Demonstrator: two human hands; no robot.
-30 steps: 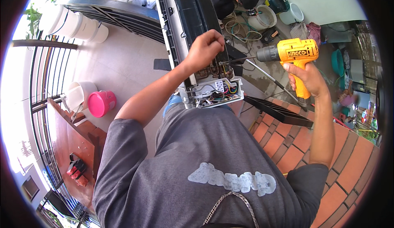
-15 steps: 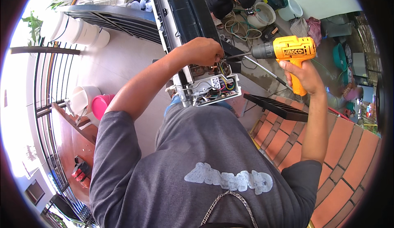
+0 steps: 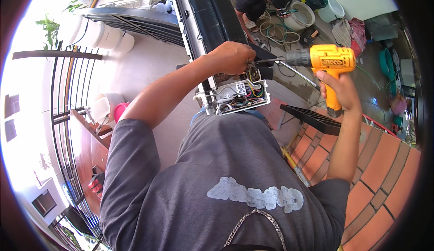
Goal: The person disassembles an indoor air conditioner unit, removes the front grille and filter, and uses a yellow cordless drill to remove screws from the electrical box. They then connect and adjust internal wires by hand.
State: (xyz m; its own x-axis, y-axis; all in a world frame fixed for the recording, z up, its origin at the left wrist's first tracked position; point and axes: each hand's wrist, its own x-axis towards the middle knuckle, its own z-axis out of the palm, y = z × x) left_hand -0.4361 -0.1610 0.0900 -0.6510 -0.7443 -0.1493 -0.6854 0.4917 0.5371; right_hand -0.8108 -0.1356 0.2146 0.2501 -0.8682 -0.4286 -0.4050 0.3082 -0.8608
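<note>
Drill (image 3: 333, 60), hard plastic, is gripped by right hand (image 3: 342, 89); left hand (image 3: 233, 58) is curled at edge of long unit (image 3: 209, 18), pinch unclear

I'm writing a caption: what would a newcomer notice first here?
Probably the bright yellow drill in the right grip, right of centre, its long bit pointing toward the left grip. Next, the open white box of coloured wires at the near end of the long black-and-white unit.
</note>
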